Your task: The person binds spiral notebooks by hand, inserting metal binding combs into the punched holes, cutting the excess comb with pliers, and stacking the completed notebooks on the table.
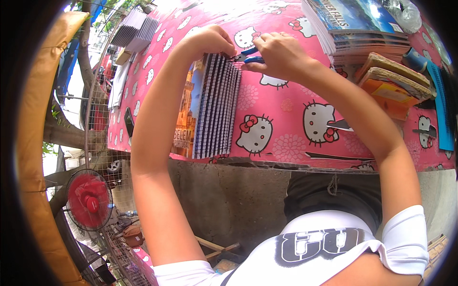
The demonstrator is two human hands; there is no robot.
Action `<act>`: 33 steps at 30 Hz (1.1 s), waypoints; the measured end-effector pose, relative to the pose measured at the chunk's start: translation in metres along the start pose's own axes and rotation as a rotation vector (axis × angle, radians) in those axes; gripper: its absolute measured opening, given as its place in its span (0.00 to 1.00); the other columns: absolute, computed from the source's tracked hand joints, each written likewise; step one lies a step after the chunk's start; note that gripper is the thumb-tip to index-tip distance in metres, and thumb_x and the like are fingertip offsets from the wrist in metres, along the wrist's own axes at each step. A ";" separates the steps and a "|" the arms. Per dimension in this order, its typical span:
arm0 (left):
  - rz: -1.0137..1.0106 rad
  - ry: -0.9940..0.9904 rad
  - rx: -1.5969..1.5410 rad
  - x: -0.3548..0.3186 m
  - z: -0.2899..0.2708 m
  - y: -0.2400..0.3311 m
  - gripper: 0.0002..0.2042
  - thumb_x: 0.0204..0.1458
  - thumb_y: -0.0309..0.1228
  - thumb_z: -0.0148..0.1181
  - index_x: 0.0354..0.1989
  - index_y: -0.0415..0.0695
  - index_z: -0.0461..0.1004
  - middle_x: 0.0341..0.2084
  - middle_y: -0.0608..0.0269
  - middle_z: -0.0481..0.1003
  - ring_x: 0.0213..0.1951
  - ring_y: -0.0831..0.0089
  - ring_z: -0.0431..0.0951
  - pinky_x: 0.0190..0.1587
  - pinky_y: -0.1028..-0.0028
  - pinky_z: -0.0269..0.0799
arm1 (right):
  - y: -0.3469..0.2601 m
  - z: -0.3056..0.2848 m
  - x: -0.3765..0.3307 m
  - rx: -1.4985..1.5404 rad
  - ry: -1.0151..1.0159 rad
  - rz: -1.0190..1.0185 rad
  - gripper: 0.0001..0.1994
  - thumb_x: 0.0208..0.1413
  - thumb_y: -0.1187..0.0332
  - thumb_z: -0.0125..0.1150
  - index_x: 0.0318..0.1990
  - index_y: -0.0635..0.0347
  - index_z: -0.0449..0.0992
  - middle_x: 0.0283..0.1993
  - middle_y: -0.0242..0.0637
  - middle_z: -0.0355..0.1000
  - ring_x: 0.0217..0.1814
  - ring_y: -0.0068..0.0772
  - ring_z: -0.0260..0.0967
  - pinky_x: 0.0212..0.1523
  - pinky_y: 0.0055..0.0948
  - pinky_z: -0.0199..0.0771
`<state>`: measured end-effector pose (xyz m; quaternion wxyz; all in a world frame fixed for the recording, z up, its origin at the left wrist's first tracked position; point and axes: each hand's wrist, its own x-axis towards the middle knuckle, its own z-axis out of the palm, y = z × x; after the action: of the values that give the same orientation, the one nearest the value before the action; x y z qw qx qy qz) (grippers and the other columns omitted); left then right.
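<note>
Big pink table (pixel 281 100) fills the view, its cover printed with white cartoon cats and red bows, and right on it, left of centre, lies the stack of spiral-bound notebooks (pixel 217 107). The covers are fanned so a dense row of dark wire coils runs from the near table edge up toward the hands, and a cover with an orange tower picture peeks out on the stack's left side. Far end of that coil row is where the action is.

Both forearms rise from the lower edge, bare, elbows wide, meeting at the top of the stack. The left arm climbs steeply and bends in at the wrist; the right arm comes across from the right at a slant.

Left hand (pixel 210 43) is curled shut, fingers tucked down onto the top end of the coils, gripping the binding there. Right hand (pixel 281 52) is closed around the blue-handled pliers (pixel 248 56), handles squeezed in the fist, the tip pointing left and meeting the wire end just beside the left fingers.

Off to the upper right, a tall pile of finished books (pixel 358 28) with a glossy blue cover on top, and brown card-backed pads (pixel 393 78) beside it. Lower left, beyond the table, a red fan (pixel 89 199).
</note>
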<state>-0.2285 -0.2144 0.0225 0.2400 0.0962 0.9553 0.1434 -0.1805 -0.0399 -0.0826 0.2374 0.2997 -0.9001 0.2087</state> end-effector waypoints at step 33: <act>-0.019 -0.159 0.067 0.014 -0.006 -0.001 0.16 0.44 0.31 0.64 0.41 0.36 0.77 0.32 0.57 0.78 0.36 0.73 0.77 0.42 0.76 0.72 | 0.006 0.000 -0.007 -0.027 -0.177 0.068 0.32 0.49 0.38 0.55 0.34 0.65 0.76 0.29 0.46 0.74 0.31 0.45 0.74 0.35 0.38 0.74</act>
<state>-0.2436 -0.2136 0.0217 0.3133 0.1060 0.9383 0.1012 -0.1795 -0.0324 -0.0881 0.1538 0.2832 -0.9299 0.1772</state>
